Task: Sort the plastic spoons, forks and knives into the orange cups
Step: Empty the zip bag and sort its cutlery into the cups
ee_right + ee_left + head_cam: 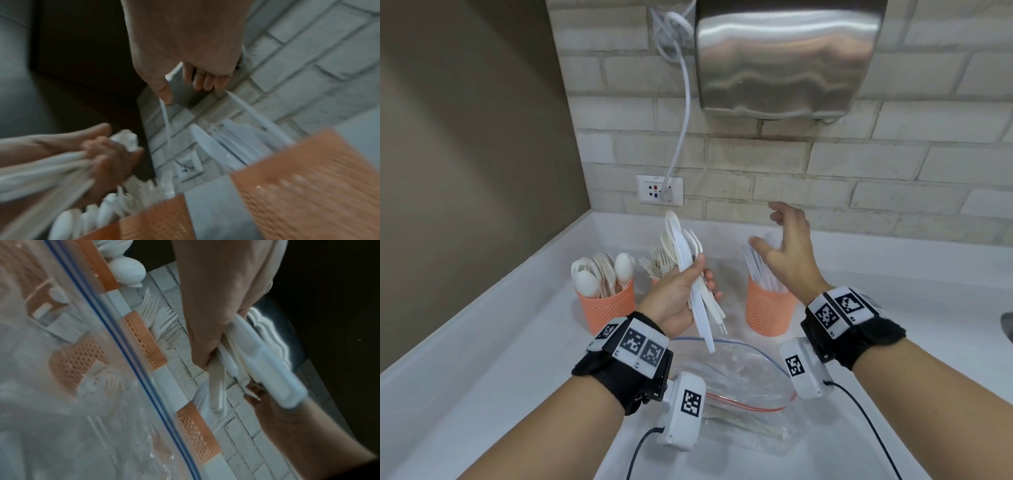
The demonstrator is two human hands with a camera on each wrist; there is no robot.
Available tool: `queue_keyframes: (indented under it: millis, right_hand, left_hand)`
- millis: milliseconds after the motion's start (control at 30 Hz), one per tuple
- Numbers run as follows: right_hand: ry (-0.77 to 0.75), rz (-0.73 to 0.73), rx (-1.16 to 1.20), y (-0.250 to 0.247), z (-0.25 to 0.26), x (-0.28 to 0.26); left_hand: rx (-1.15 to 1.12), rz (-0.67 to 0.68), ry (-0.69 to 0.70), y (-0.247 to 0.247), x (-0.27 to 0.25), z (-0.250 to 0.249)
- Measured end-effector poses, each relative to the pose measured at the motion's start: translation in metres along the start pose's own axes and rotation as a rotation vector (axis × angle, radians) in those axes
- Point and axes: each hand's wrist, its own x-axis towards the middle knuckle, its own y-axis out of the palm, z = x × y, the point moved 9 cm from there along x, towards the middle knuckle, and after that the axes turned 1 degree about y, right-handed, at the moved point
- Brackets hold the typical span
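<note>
Nearest to us, a clear zip bag (pixel 739 373) lies slack on the white counter (pixel 482 342), with a few pale utensils visible inside it near its front edge. Just beyond it, our left hand (pixel 681 294) is clamped round a mixed bundle of cutlery (pixel 690 270), thumb over the front and fingers curled behind the handles, the working ends fanned upward. Our right hand (pixel 789 246) hovers above the knife cup (pixel 768 310) with fingers spread and relaxed, holding nothing. We judge the pieces to be light, stiff and smooth, apt to slide against one another and to snap if bent; each is best drawn out singly by pinching its upper end or neck while the left hand eases its hold, so the rest do not spill. Behind the hands stand three orange mesh cups: the spoon cup (pixel 607 306) to the left, the fork cup (pixel 655 281) largely hidden behind the left hand, and the knife cup to the right. The cups are already crowded, and we judge them light enough to tip if a handle catches the rim. Open counter lies to the left and right of the row; the brick wall (pixel 825 171) closes the far side just behind the cups, and a steel hand dryer (pixel 784 58) overhangs well above, so lifts should stay low.
</note>
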Motion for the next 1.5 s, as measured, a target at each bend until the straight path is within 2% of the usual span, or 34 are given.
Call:
queue_keyframes:
  millis: [67, 133, 200, 233, 400, 500, 633, 833, 1000, 1233, 1300, 1433, 1500]
  right_hand:
    - [-0.075, 0.056, 0.087, 0.003, 0.033, -0.008]
    - [-0.07, 0.298, 0.175, 0.024, 0.058, -0.023]
    - [-0.05, 0.535, 0.112, 0.05, 0.07, -0.044]
    - [-0.03, 0.599, 0.06, 0.059, 0.071, -0.052]
    - [0.078, 0.633, -0.056, 0.069, 0.068, -0.064]
    - [0.099, 0.669, -0.073, 0.073, 0.068, -0.067]
    - [0.138, 0.639, -0.006, 0.068, 0.063, -0.064]
    - [-0.036, 0.506, -0.326, 0.069, 0.069, -0.061]
    - [-0.096, 0.525, -0.439, 0.072, 0.07, -0.061]
    - [0.09, 0.634, -0.227, 0.049, 0.059, -0.054]
    - [0.069, 0.547, -0.257, 0.031, 0.056, -0.036]
    - [-0.026, 0.163, -0.175, -0.017, 0.047, 0.006]
    - [-0.048, 0.023, -0.123, -0.033, 0.035, 0.016]
  left_hand:
    - [-0.021, -0.04, 0.021, -0.003, 0.002, -0.001]
    - [-0.044, -0.055, 0.01, -0.001, 0.002, -0.002]
    - [-0.082, -0.038, -0.004, 0.005, 0.0, -0.002]
    - [-0.11, -0.035, -0.009, 0.007, -0.001, -0.002]
    - [-0.224, -0.011, -0.051, 0.008, -0.009, 0.001]
    - [-0.269, 0.0, 0.004, 0.006, -0.011, -0.002]
    - [-0.287, 0.05, 0.111, 0.011, -0.012, -0.01]
    - [-0.149, 0.011, 0.167, 0.013, -0.009, -0.012]
    - [-0.067, -0.03, 0.156, 0.009, -0.005, -0.007]
    - [-0.107, -0.087, 0.12, 0.002, -0.002, -0.009]
    - [-0.119, -0.098, 0.089, -0.003, 0.001, -0.008]
    - [-0.043, -0.062, 0.097, -0.001, 0.0, -0.012]
    - [-0.018, -0.034, 0.105, 0.003, -0.002, -0.012]
